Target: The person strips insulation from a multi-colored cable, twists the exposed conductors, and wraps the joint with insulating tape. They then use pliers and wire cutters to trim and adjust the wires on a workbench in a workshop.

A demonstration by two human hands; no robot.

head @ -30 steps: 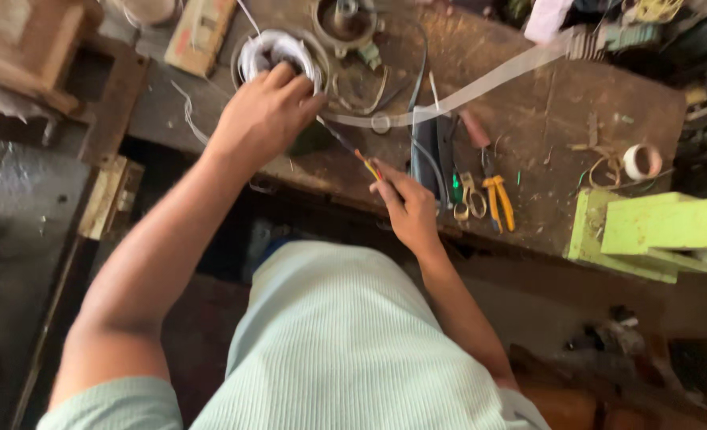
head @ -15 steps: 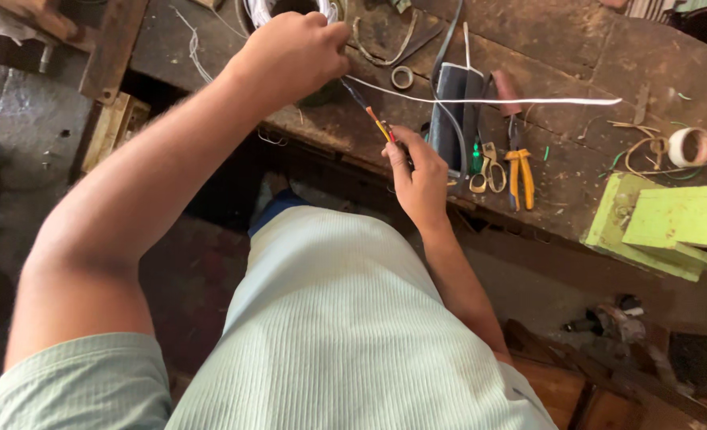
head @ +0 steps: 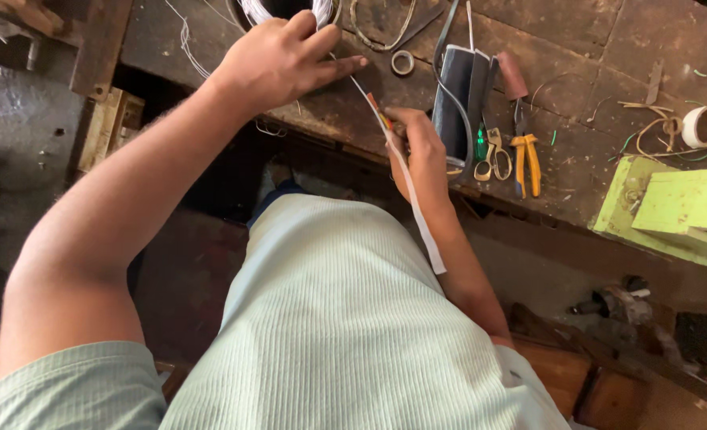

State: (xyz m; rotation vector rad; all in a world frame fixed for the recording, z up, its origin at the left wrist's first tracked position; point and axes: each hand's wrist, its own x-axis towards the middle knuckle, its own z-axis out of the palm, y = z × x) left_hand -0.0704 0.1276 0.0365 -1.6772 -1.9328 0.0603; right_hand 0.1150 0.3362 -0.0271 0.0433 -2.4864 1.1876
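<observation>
White, flat and papery, a long strip (head: 417, 207) runs from the coil of pale wire (head: 322, 9) at the top edge of the bench (head: 592, 48) down across the right hand (head: 419, 151) and hangs loose over the person's ribbed pale-green shirt (head: 345, 318). The left hand (head: 286, 60) lies on the coil's near side, thumb and fingers closed on the winding and the index finger stretched flat along the strip. The right hand is closed in a pinch on a thin tool with a red and yellow shaft (head: 380, 119), held against the strip at the bench's front edge. As a judgement, the work is midway: the strip is only partly fed into the coil, a long tail is left free, and most of the coil lies outside the view, so how much of it is covered cannot be told. The bench is dark, scarred wood, dusty and littered with wire offcuts. Beside the right hand stands a dark pouch (head: 457, 103) with a pale edge; next to it lie small scissors (head: 497, 155) and pliers with yellow handles (head: 526, 159). A small metal ring (head: 402, 62) lies near the coil, a roll of pale tape (head: 705, 126) sits far right, and 2 lime-green painted wooden blocks (head: 672, 211) overlap at the bench's right end.
</observation>
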